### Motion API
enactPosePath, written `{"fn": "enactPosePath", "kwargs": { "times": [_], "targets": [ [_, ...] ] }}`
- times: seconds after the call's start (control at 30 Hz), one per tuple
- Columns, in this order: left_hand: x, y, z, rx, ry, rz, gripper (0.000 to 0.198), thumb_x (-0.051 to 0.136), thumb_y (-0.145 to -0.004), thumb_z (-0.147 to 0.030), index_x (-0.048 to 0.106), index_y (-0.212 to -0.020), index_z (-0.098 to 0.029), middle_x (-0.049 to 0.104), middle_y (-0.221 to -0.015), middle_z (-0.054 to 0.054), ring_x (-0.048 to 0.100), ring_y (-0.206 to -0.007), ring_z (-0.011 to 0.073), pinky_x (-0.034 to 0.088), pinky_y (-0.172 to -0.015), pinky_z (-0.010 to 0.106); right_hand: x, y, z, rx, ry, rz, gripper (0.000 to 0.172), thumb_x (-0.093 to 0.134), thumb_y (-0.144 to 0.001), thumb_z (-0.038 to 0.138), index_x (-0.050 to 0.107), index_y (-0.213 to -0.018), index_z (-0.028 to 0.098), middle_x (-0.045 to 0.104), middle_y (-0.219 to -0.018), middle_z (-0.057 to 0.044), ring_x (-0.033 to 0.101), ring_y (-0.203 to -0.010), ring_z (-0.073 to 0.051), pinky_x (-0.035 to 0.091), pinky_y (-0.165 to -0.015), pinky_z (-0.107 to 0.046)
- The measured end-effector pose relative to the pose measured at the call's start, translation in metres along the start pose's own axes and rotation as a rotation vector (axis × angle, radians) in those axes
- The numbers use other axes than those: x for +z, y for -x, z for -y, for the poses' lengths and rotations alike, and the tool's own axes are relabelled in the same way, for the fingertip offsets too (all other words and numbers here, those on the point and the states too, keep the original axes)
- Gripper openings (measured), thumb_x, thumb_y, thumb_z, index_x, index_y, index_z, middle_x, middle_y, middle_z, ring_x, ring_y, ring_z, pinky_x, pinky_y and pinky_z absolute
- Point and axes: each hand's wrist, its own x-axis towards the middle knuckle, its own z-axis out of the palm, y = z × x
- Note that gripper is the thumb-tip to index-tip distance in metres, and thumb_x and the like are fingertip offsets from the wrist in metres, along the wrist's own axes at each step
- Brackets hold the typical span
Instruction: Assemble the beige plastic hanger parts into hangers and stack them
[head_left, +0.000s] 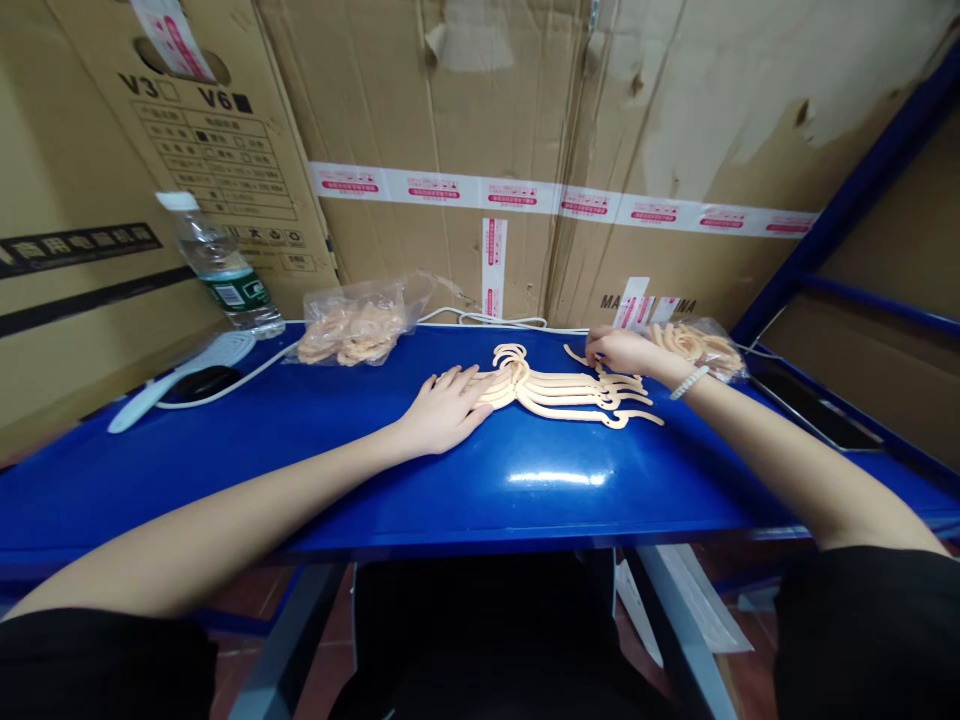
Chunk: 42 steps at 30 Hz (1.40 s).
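Observation:
A bundle of beige cords (559, 388) lies on the blue table, gathered in a crossing near its left part. Several strands run to the right from there and end in small loops or hooks with loose tails. My left hand (441, 410) rests flat on the bundle's left end, fingers stretched out, covering part of it. At the upper right end, my right hand (619, 350) has its fingers pinched together on a beige strand, whose short tail sticks out to the left. The exact grip is partly hidden by the fingers.
Clear plastic bags of beige cords (352, 330) stand left and right (690, 345) at the back. A water bottle (229, 270), a light-blue hairbrush (180, 375), a black mouse (199, 383) and a phone (817, 412) sit at the sides. Cardboard (450, 130) walls the back.

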Motion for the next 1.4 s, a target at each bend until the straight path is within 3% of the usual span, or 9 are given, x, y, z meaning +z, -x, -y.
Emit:
{"fn": "enactPosePath", "kwargs": {
  "times": [0.2,0.27,0.33,0.43,0.53,0.7,0.87,1.03,1.4],
  "targets": [
    [0.001,0.0,0.0,0.005,0.01,-0.013,0.059,0.026,-0.107,-0.049,0.032,-0.161,-0.026,0.034,-0.166,0.011,0.031,-0.152,0.0367,0.032,-0.119,0.061,-0.009,0.019,-0.032,0.253,-0.005,0.012,0.024,0.056,-0.084,0.012,0.077,-0.094,0.016,0.076,-0.099,-0.011,0.068,-0.088,-0.024,0.051,-0.079,-0.031],
    [0.001,0.0,0.0,0.004,0.003,-0.008,0.059,0.026,-0.107,-0.049,0.032,-0.161,-0.025,0.033,-0.166,0.012,0.031,-0.152,0.037,0.031,-0.119,0.061,-0.014,0.019,-0.041,0.338,-0.012,0.016,0.024,0.057,-0.09,0.024,0.077,-0.099,0.015,0.077,-0.094,-0.014,0.069,-0.084,-0.026,0.052,-0.075,-0.034],
    [0.001,0.0,0.0,0.002,-0.004,-0.004,0.06,0.025,-0.107,-0.049,0.031,-0.161,-0.025,0.033,-0.166,0.012,0.031,-0.152,0.0372,0.031,-0.119,0.061,-0.017,0.015,-0.047,0.424,-0.044,0.09,0.037,0.059,-0.093,0.045,0.078,-0.099,0.014,0.077,-0.091,-0.017,0.07,-0.08,-0.029,0.054,-0.073,-0.038],
    [0.001,0.0,0.0,0.003,-0.007,0.002,0.059,0.025,-0.107,-0.049,0.03,-0.162,-0.026,0.032,-0.166,0.011,0.031,-0.152,0.0371,0.031,-0.119,0.06,-0.016,0.007,-0.044,0.548,-0.061,0.227,0.059,0.065,-0.081,0.072,0.079,-0.097,0.017,0.077,-0.097,-0.02,0.071,-0.087,-0.036,0.056,-0.076,-0.046],
    [0.001,-0.001,0.001,0.006,0.0,0.004,0.06,0.024,-0.107,-0.049,0.031,-0.161,-0.025,0.032,-0.166,0.011,0.031,-0.152,0.0366,0.031,-0.119,0.06,-0.009,-0.003,-0.038,0.581,-0.003,0.253,0.065,0.073,-0.07,0.078,0.08,-0.097,0.019,0.075,-0.11,-0.023,0.069,-0.1,-0.043,0.055,-0.084,-0.056],
    [0.002,-0.001,0.002,0.008,0.004,-0.008,0.06,0.025,-0.107,-0.049,0.031,-0.161,-0.025,0.033,-0.166,0.012,0.031,-0.152,0.0372,0.031,-0.118,0.061,-0.003,-0.006,-0.044,0.577,-0.004,0.24,0.057,0.08,-0.069,0.07,0.08,-0.095,0.02,0.075,-0.106,-0.022,0.07,-0.098,-0.044,0.055,-0.084,-0.06],
    [0.002,-0.001,0.002,0.012,0.006,-0.009,0.06,0.025,-0.107,-0.049,0.031,-0.161,-0.025,0.033,-0.166,0.012,0.031,-0.151,0.0367,0.031,-0.118,0.062,-0.001,0.001,-0.06,0.33,-0.103,0.16,0.036,0.08,-0.079,0.046,0.079,-0.102,0.018,0.077,-0.102,-0.017,0.072,-0.089,-0.034,0.056,-0.077,-0.045],
    [0.002,-0.001,0.002,0.015,0.004,-0.005,0.059,0.025,-0.107,-0.049,0.032,-0.16,-0.025,0.034,-0.165,0.012,0.032,-0.151,0.0364,0.032,-0.118,0.061,0.003,-0.003,-0.053,0.226,-0.042,0.069,0.027,0.074,-0.079,0.026,0.079,-0.104,0.018,0.078,-0.096,-0.011,0.07,-0.083,-0.028,0.051,-0.072,-0.034],
    [0.001,0.0,0.001,0.021,-0.009,-0.005,0.06,0.024,-0.107,-0.048,0.031,-0.161,-0.024,0.034,-0.165,0.013,0.032,-0.151,0.0362,0.032,-0.118,0.061,0.002,0.014,-0.038,0.147,-0.001,0.009,0.023,0.061,-0.079,0.011,0.078,-0.09,0.019,0.072,-0.107,-0.01,0.065,-0.105,-0.026,0.049,-0.09,-0.031]
  ]
}}
